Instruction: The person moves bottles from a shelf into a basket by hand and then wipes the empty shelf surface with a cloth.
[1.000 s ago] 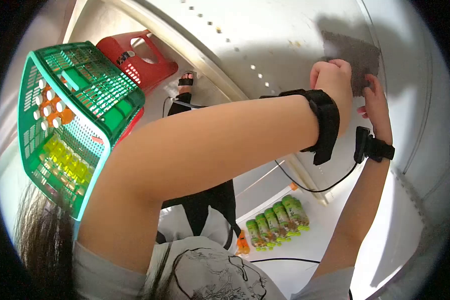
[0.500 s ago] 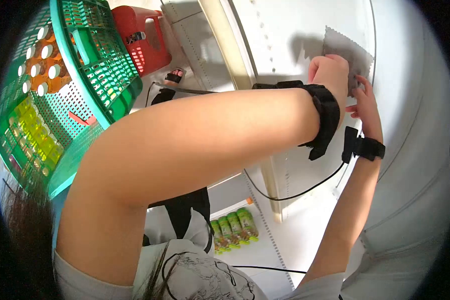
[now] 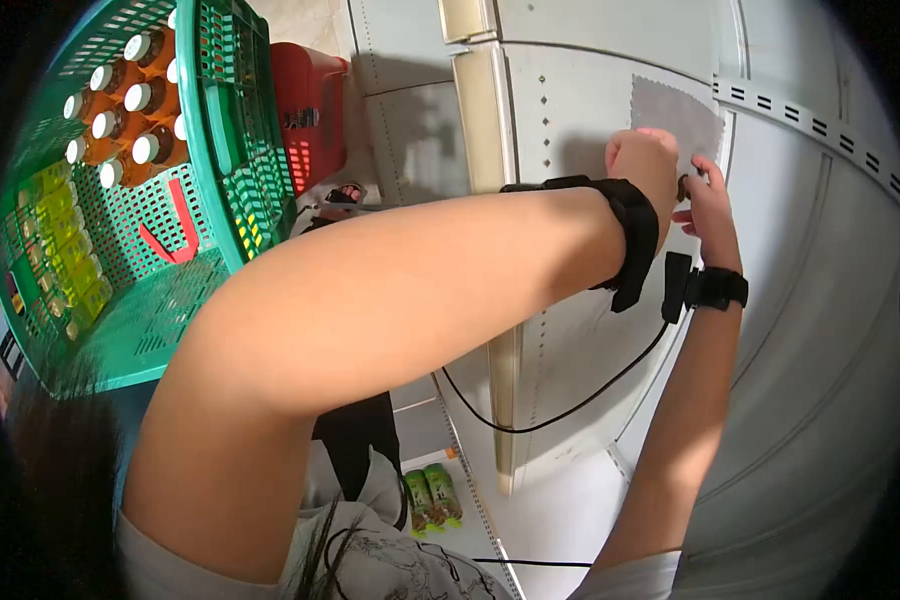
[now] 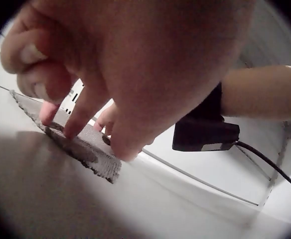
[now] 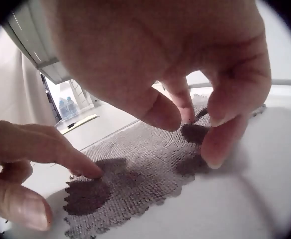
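Grey cloth point(image 3: 675, 115) lies flat on the white panel point(image 3: 580, 100); left hand point(image 3: 645, 165) and right hand point(image 3: 708, 205), grips spread, press it with fingertips.

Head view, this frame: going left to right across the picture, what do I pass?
Green basket → red stool → beige shelf upright → left hand → right hand. The grey cloth spans both hands, so it is left out of the order.

Premises present as a retail shop, stockroom side. White metal shelving point(image 3: 570, 90) with slotted uprights point(image 3: 800, 108) fills the centre and right of the head view. A green plastic crate point(image 3: 215, 110) of capped drink bottles point(image 3: 120, 110) sits upper left, and green bottles point(image 3: 432, 497) are ranked on a shelf at bottom centre.
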### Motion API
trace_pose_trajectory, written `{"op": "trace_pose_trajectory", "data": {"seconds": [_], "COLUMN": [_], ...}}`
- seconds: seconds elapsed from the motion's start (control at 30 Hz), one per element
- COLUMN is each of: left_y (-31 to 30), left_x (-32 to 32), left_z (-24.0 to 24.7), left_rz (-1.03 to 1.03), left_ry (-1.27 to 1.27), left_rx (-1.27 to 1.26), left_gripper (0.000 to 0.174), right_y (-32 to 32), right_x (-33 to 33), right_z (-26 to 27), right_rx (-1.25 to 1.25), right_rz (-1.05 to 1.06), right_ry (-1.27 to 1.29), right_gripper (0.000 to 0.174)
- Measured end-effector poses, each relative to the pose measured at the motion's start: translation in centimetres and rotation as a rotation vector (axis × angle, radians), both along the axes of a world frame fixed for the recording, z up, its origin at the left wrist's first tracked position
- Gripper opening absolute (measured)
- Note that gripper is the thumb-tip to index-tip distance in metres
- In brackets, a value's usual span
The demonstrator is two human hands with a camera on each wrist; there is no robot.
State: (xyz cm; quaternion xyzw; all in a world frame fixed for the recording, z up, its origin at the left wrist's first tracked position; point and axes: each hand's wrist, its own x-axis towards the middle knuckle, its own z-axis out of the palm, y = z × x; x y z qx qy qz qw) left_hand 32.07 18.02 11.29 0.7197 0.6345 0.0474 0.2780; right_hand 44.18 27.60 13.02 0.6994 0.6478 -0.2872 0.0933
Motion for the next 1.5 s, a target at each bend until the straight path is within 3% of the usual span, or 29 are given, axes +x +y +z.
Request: {"op": "trace_pose_trajectory", "data": {"seconds": [0.23, 0.4, 0.57, 0.67, 0.8, 0.9, 0.97, 1.03, 1.5], "left_y": [0.0, -0.5, -2.9, -4.4, -5.9, -6.6, -7.4, -8.7, -16.2], "left_x": [-0.7, -0.1, 2.5, 4.4, 8.6, 11.4, 13.6, 15.7, 29.2], "left_z": [-1.0, -0.9, -0.7, -0.4, -0.5, -0.2, 0.3, 0.4, -0.1], "left_rz": [0.117, 0.049, 0.023, -0.204, -0.119, -0.253, -0.344, -0.358, -0.483], "left_ry": [0.063, 0.052, 0.0, -0.055, -0.058, -0.111, -0.033, -0.029, -0.084], "left_rx": [0.127, 0.141, 0.217, 0.19, 0.165, 0.182, 0.009, 0.011, 0.075], "left_gripper": [0.019, 0.02, 0.019, 0.02, 0.022, 0.023, 0.039, 0.037, 0.03], "right_y": [1.6, 0.6, -1.2, -2.7, -4.8, -6.3, -7.5, -9.0, -20.6], "right_x": [-3.2, -1.0, 3.5, 6.6, 10.9, 14.5, 17.0, 18.8, 33.3], "right_z": [0.1, 0.2, 0.4, 0.7, 0.8, 0.7, 0.3, 0.4, 1.2], "right_rx": [-0.023, -0.025, -0.023, -0.016, -0.048, -0.042, -0.048, -0.039, -0.059], "right_rz": [0.008, 0.063, 0.096, 0.073, 0.024, -0.012, -0.037, -0.036, -0.431], "right_ry": [-0.016, -0.016, -0.088, -0.093, -0.098, -0.095, -0.098, -0.083, -0.091], "right_gripper": [0.045, 0.044, 0.043, 0.043, 0.044, 0.044, 0.044, 0.044, 0.046]}}
